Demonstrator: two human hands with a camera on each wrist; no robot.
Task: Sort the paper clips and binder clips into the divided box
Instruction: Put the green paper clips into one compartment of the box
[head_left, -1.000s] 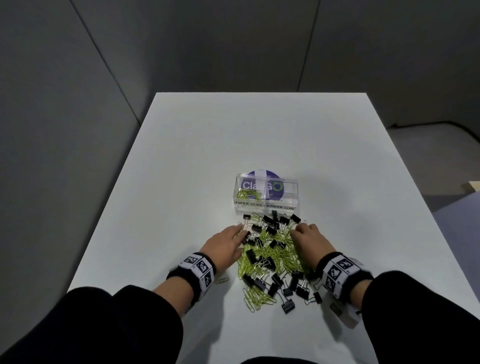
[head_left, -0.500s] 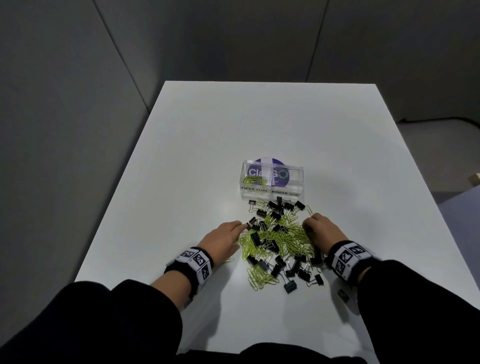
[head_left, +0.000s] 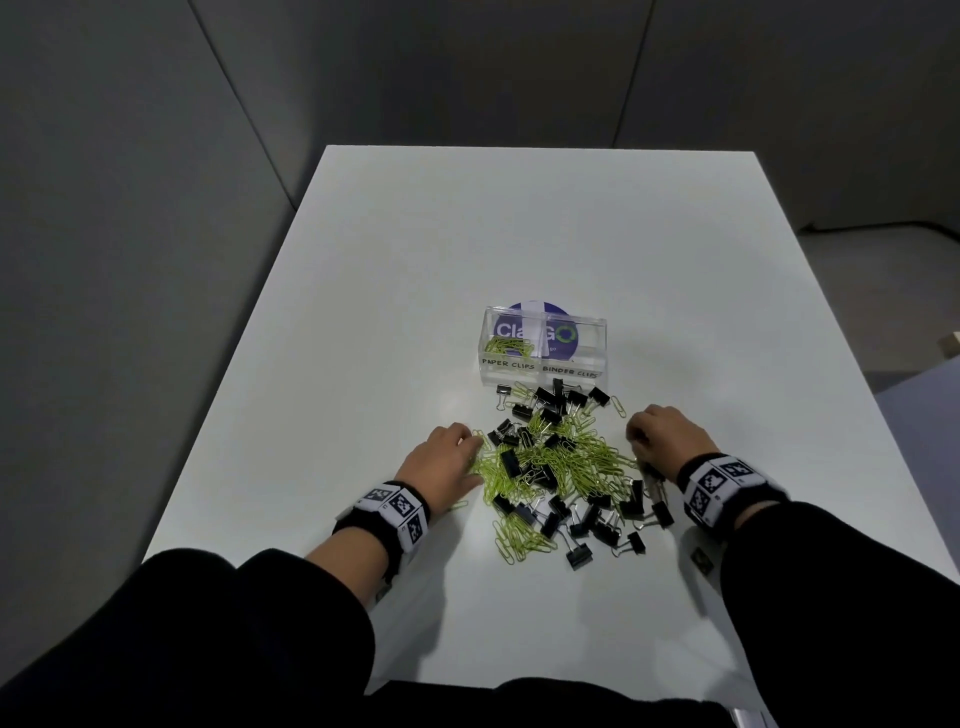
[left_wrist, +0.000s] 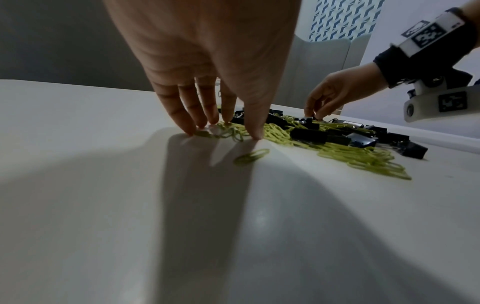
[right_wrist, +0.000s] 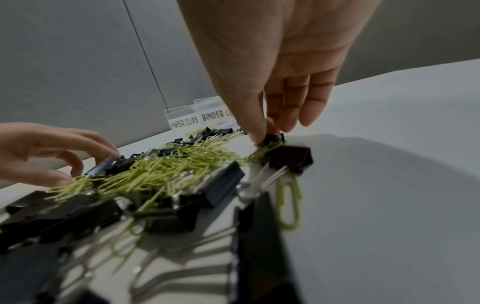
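Note:
A clear divided box (head_left: 597, 347) labelled PAPER CLIPS and BINDER CLIPS stands beyond a mixed pile of green paper clips (head_left: 592, 460) and black binder clips (head_left: 545, 396). Some paper clips (head_left: 510, 345) lie in the box's left compartment; the right one looks empty. My left hand (head_left: 462, 457) rests at the pile's left edge, its straight fingertips (left_wrist: 191, 131) touching the table and loose paper clips (left_wrist: 228, 131). My right hand (head_left: 641, 441) is at the pile's right edge, thumb and forefinger pinching a small black binder clip (right_wrist: 275, 137).
The white table (head_left: 519, 234) stretches far behind the box, with grey walls on the left and at the back. One stray paper clip (left_wrist: 252, 156) lies near my left thumb. Binder clips (head_left: 579, 556) spread toward the table's near edge.
Both hands have drawn apart from the middle of the pile to its outer edges. The right hand's fingers have closed on a binder clip.

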